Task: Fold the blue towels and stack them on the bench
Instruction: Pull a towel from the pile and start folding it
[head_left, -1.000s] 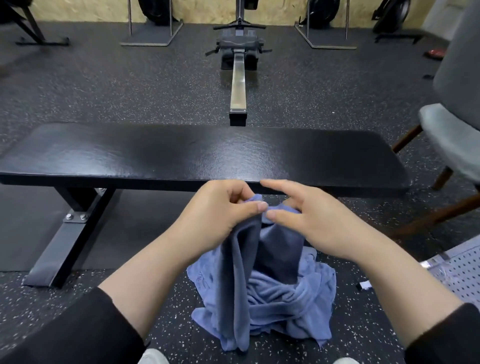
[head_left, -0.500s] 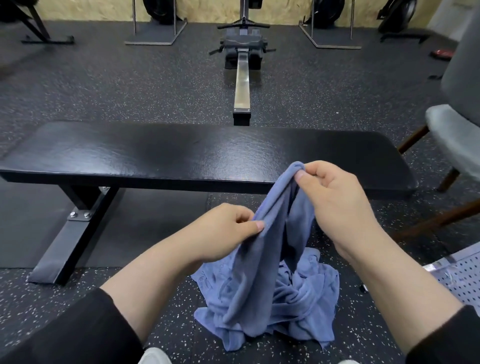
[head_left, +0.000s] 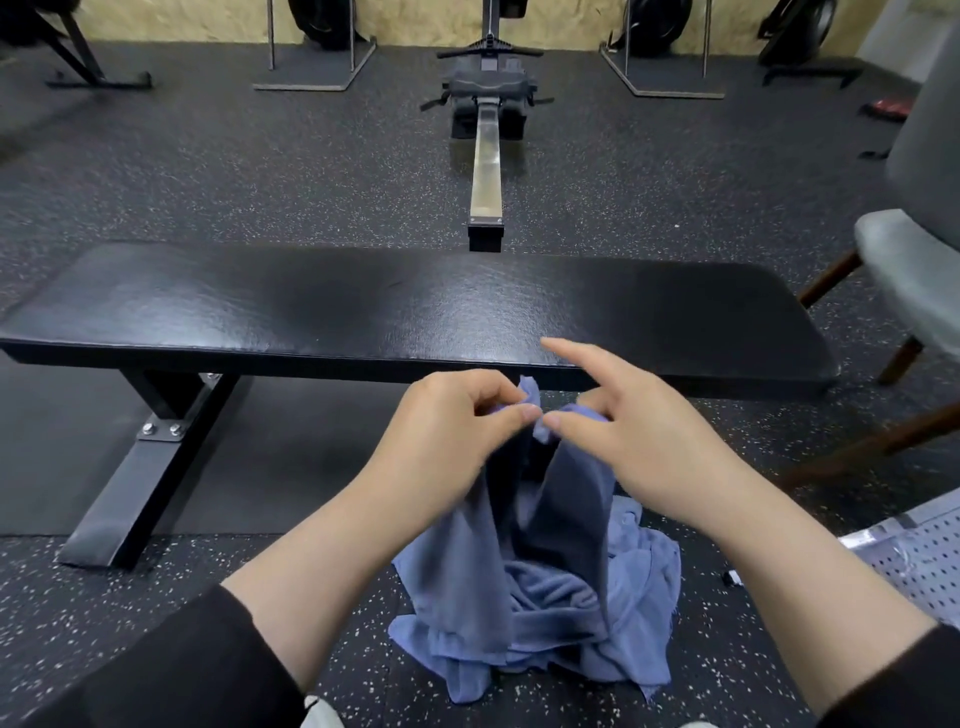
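Observation:
A blue towel (head_left: 550, 525) hangs from both hands just in front of the long black bench (head_left: 363, 306). My left hand (head_left: 457, 421) pinches its top edge between thumb and curled fingers. My right hand (head_left: 634, 431) pinches the same edge right beside it with thumb and a finger, its index finger stretched out over the bench's front edge. The towel's lower part falls onto a crumpled pile of blue towels (head_left: 639, 613) on the floor. Nothing lies on the bench top.
A rowing machine (head_left: 487, 135) runs away behind the bench. A grey chair (head_left: 914, 260) with wooden legs stands at the right. A white perforated panel (head_left: 924, 561) lies on the floor at the lower right. Metal stands line the far wall.
My right hand came down from its raised pull and back beside the left hand. My left hand rose a little, so both pinch the towel's top edge close together.

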